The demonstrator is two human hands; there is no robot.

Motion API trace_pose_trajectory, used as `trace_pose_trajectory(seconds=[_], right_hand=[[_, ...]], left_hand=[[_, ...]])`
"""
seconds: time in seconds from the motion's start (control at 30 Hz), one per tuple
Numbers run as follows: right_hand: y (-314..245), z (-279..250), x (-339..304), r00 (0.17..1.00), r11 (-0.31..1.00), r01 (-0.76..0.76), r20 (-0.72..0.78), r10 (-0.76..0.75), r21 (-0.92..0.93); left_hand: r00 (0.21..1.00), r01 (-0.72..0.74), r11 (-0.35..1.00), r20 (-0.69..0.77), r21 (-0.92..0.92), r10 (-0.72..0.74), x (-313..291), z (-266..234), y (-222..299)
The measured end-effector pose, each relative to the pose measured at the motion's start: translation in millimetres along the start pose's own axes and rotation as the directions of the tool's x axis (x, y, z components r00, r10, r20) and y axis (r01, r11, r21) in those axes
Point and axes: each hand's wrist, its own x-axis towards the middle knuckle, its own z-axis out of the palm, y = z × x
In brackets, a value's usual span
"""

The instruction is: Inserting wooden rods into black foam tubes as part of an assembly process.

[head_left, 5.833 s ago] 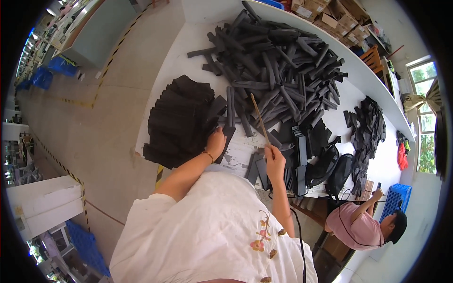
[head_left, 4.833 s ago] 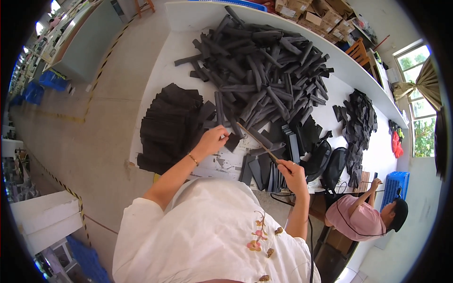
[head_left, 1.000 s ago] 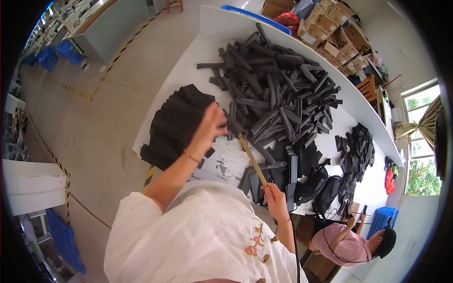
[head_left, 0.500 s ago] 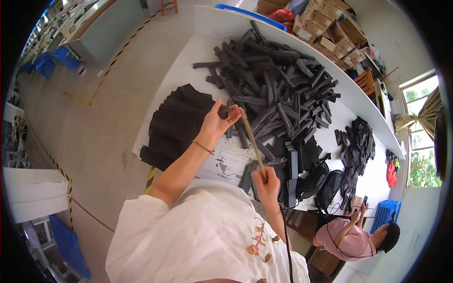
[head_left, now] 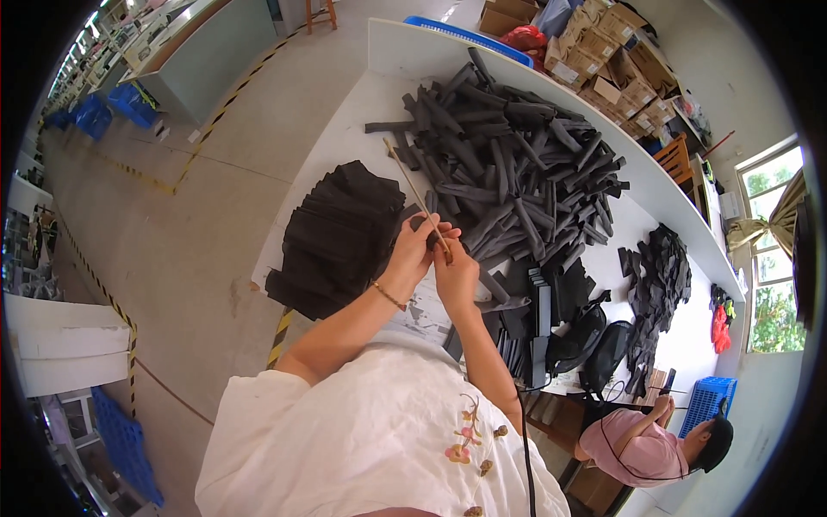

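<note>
My left hand (head_left: pixel 412 255) is closed on a small dark fabric tube (head_left: pixel 420 225), mostly hidden by the fingers. Close against it, my right hand (head_left: pixel 457 274) grips the near end of a thin wooden stick (head_left: pixel 405 174). The stick passes across the left fingertips and points away to the far left; whether it runs through the tube or beside it I cannot tell. Left of my hands lies a stack of black fabric pieces (head_left: pixel 340 228), fanned in overlapping layers. Beyond them is a large heap of dark grey tubes (head_left: pixel 508 164).
The white table (head_left: pixel 332 138) has a raised far edge. To the right are black bags (head_left: pixel 579 338), flat dark pieces (head_left: pixel 539 314) and another dark fabric pile (head_left: pixel 659 276). A seated co-worker in pink (head_left: pixel 637 444) is at the right, near a blue crate (head_left: pixel 708 403).
My right hand has moved up and left to meet my left hand. The stick now reaches past the left fingers toward the far side. The view has shifted slightly.
</note>
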Motion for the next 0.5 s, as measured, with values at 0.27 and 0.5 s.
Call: trace_pose_trajectory(seconds=[0.27,0.5], right_hand=[[-34.0,-39.8,-26.4,0.876,0.904,-0.298,0.464,0.132,0.306],[-44.4,-113.7,-26.4,0.719,0.406,-0.679,0.665,0.201,0.612]], left_hand=[[0.961,-0.110,0.987,-0.264,-0.120,0.075,50.3,-41.2,21.2],[0.931,-0.267,0.956,-0.223,0.119,0.288,47.2,-27.6,50.4]])
